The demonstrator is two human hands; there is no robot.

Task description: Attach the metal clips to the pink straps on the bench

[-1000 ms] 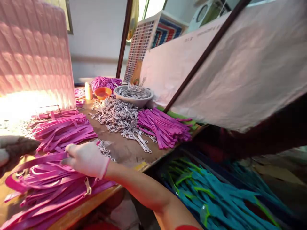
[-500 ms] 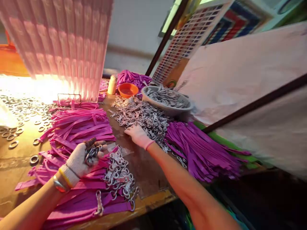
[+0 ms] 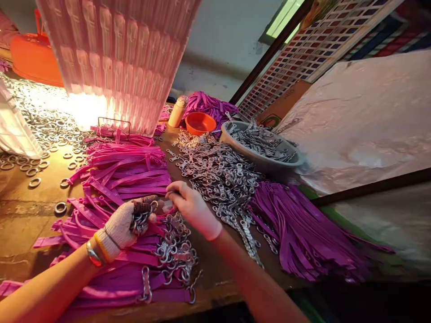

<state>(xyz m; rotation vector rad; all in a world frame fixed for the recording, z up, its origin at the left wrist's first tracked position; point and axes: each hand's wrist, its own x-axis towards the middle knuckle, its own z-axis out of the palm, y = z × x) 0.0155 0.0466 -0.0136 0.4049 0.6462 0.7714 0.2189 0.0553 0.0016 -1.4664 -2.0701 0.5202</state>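
My left hand (image 3: 124, 224), in a white knitted glove with dark-wrapped fingertips, is closed around a bunch of metal rings (image 3: 139, 223). One ring stands up at its fingertips. Just to the right is my right hand (image 3: 191, 206), in a thin pale glove, its thumb and fingers pinched together close to those fingertips. What it pinches is too small to make out. Below both hands lie pink-purple straps (image 3: 124, 179) in stacked bundles. Strap ends fitted with metal clasps and rings (image 3: 178, 251) spill over toward the table's front edge.
Loose metal clasps (image 3: 218, 170) form a heap right of centre, beside a grey basin (image 3: 262, 143) full of more. Behind stand an orange bowl (image 3: 200, 123) and a bottle (image 3: 178, 111). More purple straps (image 3: 303, 233) lie at right. A ribbed translucent panel (image 3: 121, 58) rises over scattered rings (image 3: 50, 112).
My right hand has come away from the clasp heap and over to my left hand, its fingers now pinched. My left hand keeps its rings. The camera view has shifted.
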